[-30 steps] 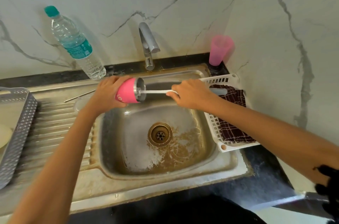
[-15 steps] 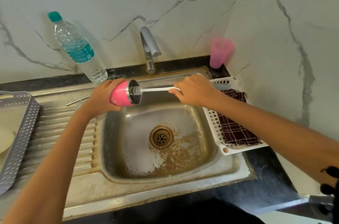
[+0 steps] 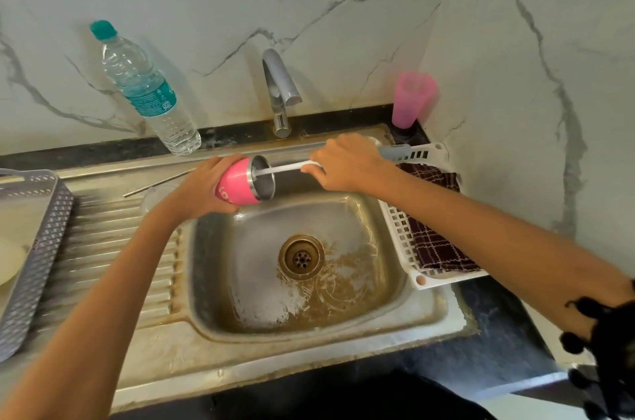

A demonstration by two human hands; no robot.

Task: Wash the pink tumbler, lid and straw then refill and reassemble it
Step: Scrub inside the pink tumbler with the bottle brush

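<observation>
I could barely see the head of the brush (image 3: pixel 285 169), sunk inside the tumbler (image 3: pixel 237 187); the left hand (image 3: pixel 201 187) covered its base and most lettering. The grey basket (image 3: pixel 51 230) was cut off at the frame's left edge.

Sink (image 3: pixel 429 313) stained steel; tumbler (image 3: pixel 237 184) glossy pink, metal rim; basket (image 3: pixel 400 234) white plastic.

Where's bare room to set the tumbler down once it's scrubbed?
The ribbed drainboard, between the grey basket and the sink basin, is bare toward the front. Its back end is crowded by a straw and a clear lid. The white basket on the right holds a cloth.
</observation>
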